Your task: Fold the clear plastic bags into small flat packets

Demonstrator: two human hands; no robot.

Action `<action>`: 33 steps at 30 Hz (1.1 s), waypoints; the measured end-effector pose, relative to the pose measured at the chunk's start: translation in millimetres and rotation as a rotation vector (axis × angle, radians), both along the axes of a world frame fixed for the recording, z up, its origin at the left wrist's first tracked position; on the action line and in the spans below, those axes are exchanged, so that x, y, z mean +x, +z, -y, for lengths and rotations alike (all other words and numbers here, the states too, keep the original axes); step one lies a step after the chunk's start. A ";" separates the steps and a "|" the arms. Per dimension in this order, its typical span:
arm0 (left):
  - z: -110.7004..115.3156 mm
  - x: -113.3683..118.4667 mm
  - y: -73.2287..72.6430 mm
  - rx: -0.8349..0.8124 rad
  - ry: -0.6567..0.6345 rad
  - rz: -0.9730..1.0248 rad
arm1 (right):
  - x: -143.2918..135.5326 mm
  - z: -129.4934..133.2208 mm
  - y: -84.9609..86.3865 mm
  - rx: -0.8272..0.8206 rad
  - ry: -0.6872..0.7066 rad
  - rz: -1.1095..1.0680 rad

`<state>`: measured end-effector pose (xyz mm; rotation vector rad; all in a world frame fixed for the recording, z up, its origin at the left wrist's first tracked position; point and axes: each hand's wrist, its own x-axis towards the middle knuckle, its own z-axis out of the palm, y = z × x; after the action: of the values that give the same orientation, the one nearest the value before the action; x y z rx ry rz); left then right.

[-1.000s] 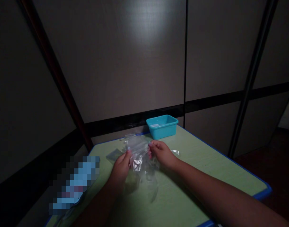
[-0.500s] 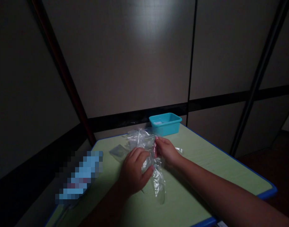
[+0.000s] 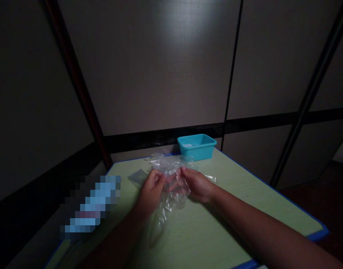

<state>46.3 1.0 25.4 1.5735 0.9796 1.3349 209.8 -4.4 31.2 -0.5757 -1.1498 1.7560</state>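
A clear plastic bag (image 3: 175, 186) is stretched between my two hands above the table, and fingers show through its film. My left hand (image 3: 151, 190) pinches its left edge between thumb and fingers. On the other side my right hand (image 3: 198, 183) grips the bag's right edge, thumb on top. The lower part of the bag hangs toward me, blurred. Behind it, more crumpled clear plastic (image 3: 157, 158) lies on the table. A flat greyish clear piece of plastic (image 3: 137, 177) rests left of my left hand.
The pale green table (image 3: 216, 228) has a blue edge. A turquoise plastic basket (image 3: 198, 147) stands at its far end, with something whitish inside. At the left lies a pixelated blue item (image 3: 92, 205). Dark wall panels (image 3: 165, 74) rise right behind the table.
My left hand has turned from lying over the plastic to pinching the bag's edge. The bag is now spread open between both hands, its loose end shifted left.
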 end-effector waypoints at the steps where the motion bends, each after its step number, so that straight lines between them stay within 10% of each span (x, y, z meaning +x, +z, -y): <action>1: -2.4 -1.5 0.0 -0.021 0.027 0.028 | 0.7 -1.2 -0.8 -0.027 -0.016 0.024; 12: -25.1 -21.9 -9.1 -0.089 0.297 0.244 | 9.2 -17.4 -5.6 -0.138 -0.450 0.422; 21: -12.2 -14.8 8.0 -0.464 -0.141 0.551 | 15.8 -18.8 2.3 -0.084 -0.261 0.071; 33: -6.2 -8.6 -0.2 -0.565 -0.357 0.467 | 23.3 -23.2 8.7 -0.071 -0.555 -0.027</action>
<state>37.7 7.2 25.2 0.8967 0.6620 0.9908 233.2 18.8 40.0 -0.8211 -0.8082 1.3213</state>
